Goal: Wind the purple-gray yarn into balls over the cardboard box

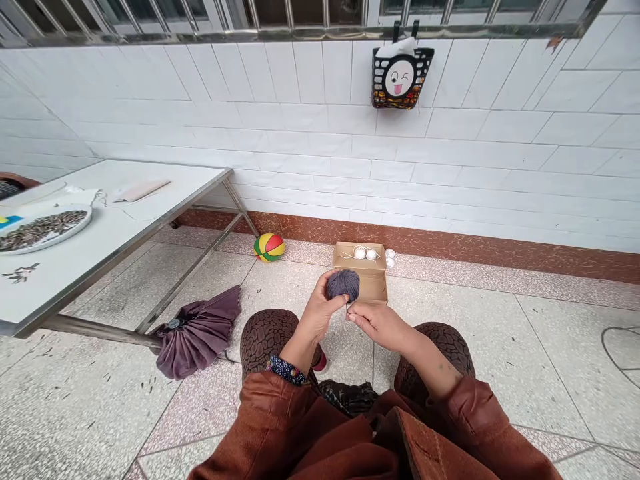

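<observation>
A dark grey-purple ball of yarn (343, 285) sits in my left hand (320, 308), whose fingers curl round its left side and underside. Just below the ball, my right hand (375, 325) is closed in a pinch on a short dark yarn strand (347, 307) that runs down from it. Beyond my hands an open cardboard box (375, 287) lies on the floor. Two small white balls (365, 253) with a white string rest in its far part. More white round pieces (391, 258) lie just right of the box.
A white table (145, 210) at left bears a plate of seeds (50, 230). Beneath its near edge lies a folded purple umbrella (200, 330). A colourful ball (269, 247) rests by the table leg. A black basket (402, 77) hangs from the window bars; a cable (617, 357) lies at right.
</observation>
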A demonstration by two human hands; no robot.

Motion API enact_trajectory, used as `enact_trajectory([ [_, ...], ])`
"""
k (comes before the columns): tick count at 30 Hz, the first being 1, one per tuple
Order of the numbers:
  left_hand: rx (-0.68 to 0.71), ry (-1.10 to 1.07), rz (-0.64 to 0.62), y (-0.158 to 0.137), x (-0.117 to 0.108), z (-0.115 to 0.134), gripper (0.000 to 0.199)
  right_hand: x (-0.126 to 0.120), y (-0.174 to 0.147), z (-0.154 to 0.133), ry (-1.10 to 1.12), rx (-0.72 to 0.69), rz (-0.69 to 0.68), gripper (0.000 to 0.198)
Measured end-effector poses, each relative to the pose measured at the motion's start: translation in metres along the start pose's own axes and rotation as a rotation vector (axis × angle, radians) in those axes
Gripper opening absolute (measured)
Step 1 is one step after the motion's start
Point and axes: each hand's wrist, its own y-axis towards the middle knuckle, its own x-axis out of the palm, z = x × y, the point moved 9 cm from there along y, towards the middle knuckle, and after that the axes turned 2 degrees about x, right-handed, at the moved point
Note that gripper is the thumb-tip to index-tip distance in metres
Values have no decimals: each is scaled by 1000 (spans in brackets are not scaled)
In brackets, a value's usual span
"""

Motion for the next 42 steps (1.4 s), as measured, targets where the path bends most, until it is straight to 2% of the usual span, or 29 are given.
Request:
enact_trajectory([
  [3, 27, 209, -46, -3, -4, -1, 66, -24, 3, -25, 5, -78, 58, 26],
  [7, -7, 297, -212, -11, 1, -6, 71, -61, 19, -22, -1, -78, 191, 26],
  [11, -36, 115, -395, -24, 22, -2, 75, -66, 32, -1, 84, -43, 238, 27],
  [14, -128, -98, -436, -33, 33, 0, 78, -54, 30, 15, 196, 5, 285, 27],
  [18, -233, -255, -369, -35, 33, -3, 68, -32, 17, 32, 276, 81, 293, 27],
  [21, -227, -318, -271, -30, 26, -5, 60, -19, 9, 39, 208, 110, 251, 25],
  [24, -206, -337, -178, -24, 17, -7, 62, -13, 3, 35, 144, 98, 206, 23],
  [27, -143, -197, -95, -17, 6, -8, 61, -6, -2, 19, 97, 38, 116, 24],
  [30, -18, 116, -9, -13, -10, -7, 66, -2, -6, -5, 43, -35, 29, 24],
  [32, 19, 304, 1, -13, -16, -11, 71, -4, -6, -20, 32, -82, 11, 22],
  [34, -1, 401, -61, -15, -14, -19, 73, -13, -4, -30, 30, -114, 40, 21],
  [36, -44, 398, -160, -21, -8, -25, 71, -28, 0, -31, 19, -116, 117, 21],
  [39, -113, 291, -328, -35, 9, -26, 68, -50, 4, -17, -1, -63, 260, 23],
  [42, -134, 92, -453, -47, 27, -18, 70, -53, 2, 5, 46, 17, 297, 25],
])
